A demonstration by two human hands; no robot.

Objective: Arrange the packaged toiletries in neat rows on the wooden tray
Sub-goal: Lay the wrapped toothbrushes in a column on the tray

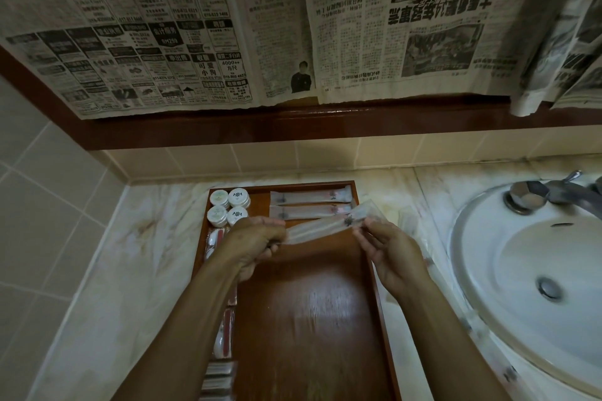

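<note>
Marble counter (107, 273), wooden tray (312, 309) holding jars (229, 206), hands gripping sachet (325, 225)

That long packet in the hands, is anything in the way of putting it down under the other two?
Nothing visible. The packet hangs over bare tray just below the two laid packets.

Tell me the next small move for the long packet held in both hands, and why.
Probably lower the long packet, held by the left hand and right hand, onto the wooden tray just in front of the two packets already lying side by side at the back. It hangs tilted above that spot; the tray in front of it looks bare.
</note>
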